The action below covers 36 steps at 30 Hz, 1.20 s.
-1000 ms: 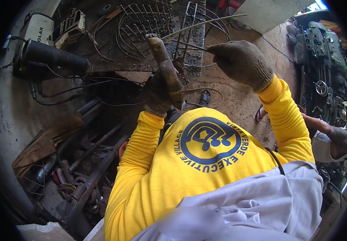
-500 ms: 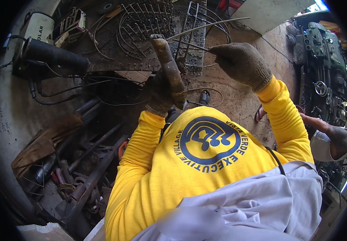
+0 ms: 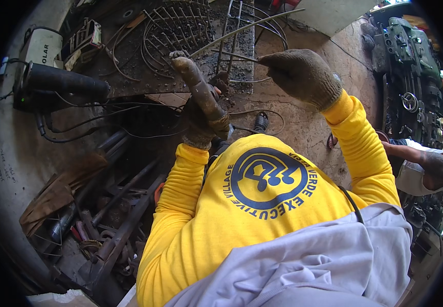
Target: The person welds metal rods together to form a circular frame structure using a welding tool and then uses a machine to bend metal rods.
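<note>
My left hand [image 3: 197, 123], in a dark glove, is closed around a thick, worn, brown welding electrode holder [image 3: 197, 84]. A long pale electrode [image 3: 247, 34] slants from the holder's tip toward the upper right. Off to the right, my right hand [image 3: 303, 75] wears a brown knitted glove. Its fingers are pinched on the end of a thin metal rod [image 3: 236, 56]. That rod reaches left across a narrow ladder-like metal frame [image 3: 225, 38] at the worktable's right end; whether the two are joined I cannot tell.
A dark worktable [image 3: 124, 87] bears a spiky rod grating [image 3: 178, 28] and loops of wire. Cables hang from a black cylindrical device [image 3: 68, 83] at left. Scrap metal and bars [image 3: 124, 194] lie below. At far right stand a green lathe [image 3: 411, 56] and another person [image 3: 429, 169].
The electrode holder has tilted, its tip swinging left with the electrode. My right hand keeps its pinch on the rod. The whole view has shifted slightly.
</note>
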Available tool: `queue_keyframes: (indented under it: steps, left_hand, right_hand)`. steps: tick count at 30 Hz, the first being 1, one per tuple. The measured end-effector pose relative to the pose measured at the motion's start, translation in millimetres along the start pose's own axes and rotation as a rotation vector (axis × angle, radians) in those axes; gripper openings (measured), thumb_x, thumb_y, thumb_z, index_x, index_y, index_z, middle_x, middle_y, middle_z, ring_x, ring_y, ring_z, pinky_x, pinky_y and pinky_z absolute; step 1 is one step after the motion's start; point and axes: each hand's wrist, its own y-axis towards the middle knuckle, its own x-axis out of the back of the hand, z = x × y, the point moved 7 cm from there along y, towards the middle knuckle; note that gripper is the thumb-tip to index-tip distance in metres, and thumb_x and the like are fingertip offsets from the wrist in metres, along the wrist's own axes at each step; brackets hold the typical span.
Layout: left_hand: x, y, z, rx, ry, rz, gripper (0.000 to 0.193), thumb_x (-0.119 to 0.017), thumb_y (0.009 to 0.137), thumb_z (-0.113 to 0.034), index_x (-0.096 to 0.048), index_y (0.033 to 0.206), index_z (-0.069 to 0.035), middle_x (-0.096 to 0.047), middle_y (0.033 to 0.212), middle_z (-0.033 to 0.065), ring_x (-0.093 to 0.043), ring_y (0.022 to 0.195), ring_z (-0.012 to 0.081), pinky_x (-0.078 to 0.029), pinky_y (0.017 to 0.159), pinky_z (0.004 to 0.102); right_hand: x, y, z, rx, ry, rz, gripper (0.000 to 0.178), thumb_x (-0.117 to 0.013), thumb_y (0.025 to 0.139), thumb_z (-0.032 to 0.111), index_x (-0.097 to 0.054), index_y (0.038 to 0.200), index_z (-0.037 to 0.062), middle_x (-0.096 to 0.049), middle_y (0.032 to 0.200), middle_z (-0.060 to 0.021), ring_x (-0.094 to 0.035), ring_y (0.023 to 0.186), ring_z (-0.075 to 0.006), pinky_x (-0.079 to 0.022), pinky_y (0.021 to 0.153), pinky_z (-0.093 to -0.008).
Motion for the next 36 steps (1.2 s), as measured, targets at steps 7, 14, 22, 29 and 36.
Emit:
queue_keyframes:
  steps: [7,14,22,29,36]
  left_hand:
    - [21.9,-15.7,2.9,-0.153,0.446,-0.106,0.049,-0.072,0.086,-0.017,-0.050,0.128,-0.005,-0.057,0.101,0.0017,-0.057,0.084,0.0166,-0.049,0.087,0.0325]
    - [56.0,-74.4,-26.7,0.042,-0.558,-0.131,0.021,-0.070,0.088,-0.005,-0.059,0.105,-0.011,-0.060,0.097,0.0029,-0.056,0.079,0.0167,-0.053,0.078,0.0427]
    - [95.4,-145.4,-17.3,0.088,-0.349,-0.434,0.028,-0.065,0.091,-0.006,-0.059,0.117,-0.012,-0.058,0.104,0.0020,-0.052,0.087,0.0155,-0.048,0.085,0.0385]
    - [97.1,-155.2,17.6,0.088,-0.318,-0.283,0.025,-0.052,0.102,-0.023,-0.056,0.125,-0.015,-0.059,0.109,0.0052,-0.051,0.087,0.0190,-0.047,0.085,0.0385]
    - [82.1,-150.7,-2.3,0.145,-0.437,-0.319,0.029,-0.064,0.091,0.000,-0.054,0.116,-0.011,-0.057,0.102,0.0031,-0.055,0.089,0.0174,-0.046,0.098,0.0403]
  right_hand:
    - [0.2,1.2,2.9,0.013,-0.005,0.026,0.024,-0.067,0.089,0.014,-0.075,0.112,0.0106,-0.074,0.093,-0.0156,-0.071,0.079,-0.0339,-0.058,0.071,-0.0395]
    - [-0.5,0.0,-1.2,-0.021,0.006,0.014,0.023,-0.067,0.089,0.017,-0.076,0.109,0.0112,-0.074,0.094,-0.0144,-0.071,0.081,-0.0330,-0.059,0.073,-0.0391]
    - [0.1,-0.1,0.2,0.006,-0.003,-0.014,0.023,-0.066,0.089,0.021,-0.077,0.107,0.0140,-0.075,0.094,-0.0115,-0.072,0.082,-0.0311,-0.059,0.073,-0.0394]
    - [-1.3,0.5,0.7,-0.009,-0.012,0.016,0.023,-0.066,0.090,0.019,-0.077,0.109,0.0140,-0.076,0.095,-0.0116,-0.073,0.082,-0.0298,-0.060,0.074,-0.0379]
    - [-2.1,0.2,-0.6,-0.008,0.021,-0.005,0.023,-0.066,0.090,0.019,-0.077,0.108,0.0121,-0.076,0.096,-0.0118,-0.073,0.081,-0.0294,-0.060,0.074,-0.0368]
